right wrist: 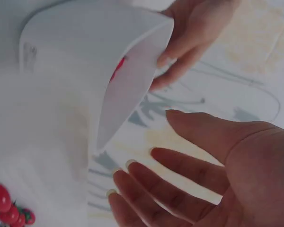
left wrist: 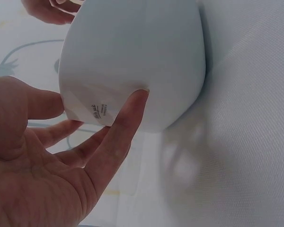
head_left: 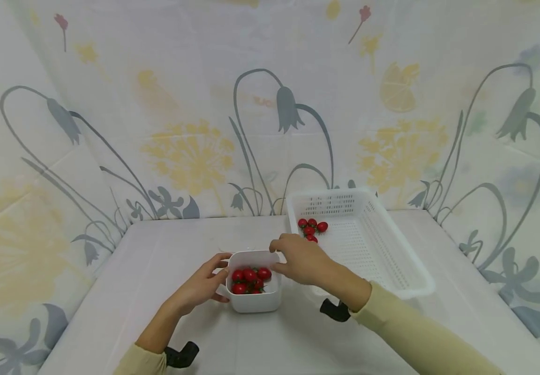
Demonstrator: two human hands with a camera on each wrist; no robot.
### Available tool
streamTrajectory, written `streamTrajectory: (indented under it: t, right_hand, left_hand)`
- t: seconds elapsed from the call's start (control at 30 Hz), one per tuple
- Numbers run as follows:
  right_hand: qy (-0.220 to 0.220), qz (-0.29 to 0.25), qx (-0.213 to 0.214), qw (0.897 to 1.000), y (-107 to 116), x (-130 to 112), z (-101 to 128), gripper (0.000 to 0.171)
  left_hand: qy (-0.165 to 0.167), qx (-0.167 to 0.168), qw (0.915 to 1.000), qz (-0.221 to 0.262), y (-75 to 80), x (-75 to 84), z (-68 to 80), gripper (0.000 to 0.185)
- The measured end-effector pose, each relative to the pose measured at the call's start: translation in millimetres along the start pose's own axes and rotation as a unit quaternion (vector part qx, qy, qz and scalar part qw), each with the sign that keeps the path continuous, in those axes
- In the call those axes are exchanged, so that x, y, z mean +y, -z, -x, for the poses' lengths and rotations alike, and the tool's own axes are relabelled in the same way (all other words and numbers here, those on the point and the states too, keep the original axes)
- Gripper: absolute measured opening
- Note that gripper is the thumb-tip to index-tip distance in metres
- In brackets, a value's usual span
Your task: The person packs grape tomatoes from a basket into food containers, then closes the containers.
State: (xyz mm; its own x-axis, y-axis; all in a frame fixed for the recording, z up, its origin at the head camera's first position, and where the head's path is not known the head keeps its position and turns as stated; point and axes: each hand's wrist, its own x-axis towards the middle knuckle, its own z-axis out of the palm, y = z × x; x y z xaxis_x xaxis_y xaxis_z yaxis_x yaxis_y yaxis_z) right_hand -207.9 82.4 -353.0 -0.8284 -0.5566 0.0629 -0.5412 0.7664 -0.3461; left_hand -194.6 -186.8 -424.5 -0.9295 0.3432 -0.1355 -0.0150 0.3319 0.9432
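A white plastic tub with rounded corners stands on the table, holding several red cherry tomatoes. My left hand holds its left side, thumb by the rim and fingers spread along the outer wall. In the left wrist view, one fingertip rests against the tub's wall, beside small dark print. My right hand is at the tub's right rim, fingers loosely bent. The right wrist view shows that hand with nothing in its palm and its thumb apart from the fingers.
Behind and to the right lies a large white perforated basket, with several more cherry tomatoes in its left part. A white cloth covers the table. A flower-patterned curtain hangs along the back and sides.
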Motion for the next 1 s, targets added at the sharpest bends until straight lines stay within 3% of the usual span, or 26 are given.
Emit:
streamTrajectory:
  t: [0.33,0.47,0.7,0.87,1.0]
  right_hand:
    - [0.001,-0.049,0.047,0.998,28,54,-1,0.027]
    - [-0.011,-0.066,0.044,0.997,32,79,-6,0.016]
    - [-0.002,-0.071,-0.013,0.997,32,129,-16,0.017]
    - [-0.023,-0.093,-0.051,0.994,25,147,-18,0.026]
    - [-0.077,-0.175,-0.083,0.978,18,155,-19,0.033]
  left_hand:
    - [0.007,0.01,0.9999,-0.005,-0.5,0.2,-2.6,0.04]
    - [0.009,0.011,0.9999,-0.008,-0.1,-0.2,-2.9,0.041]
    - [0.012,0.016,0.9998,-0.007,-0.1,-0.3,-3.8,0.041]
    - [0.013,0.016,0.9998,-0.006,-1.3,-1.5,-4.2,0.04]
    - [0.012,0.015,0.9998,-0.004,-2.7,-1.6,-2.9,0.04]
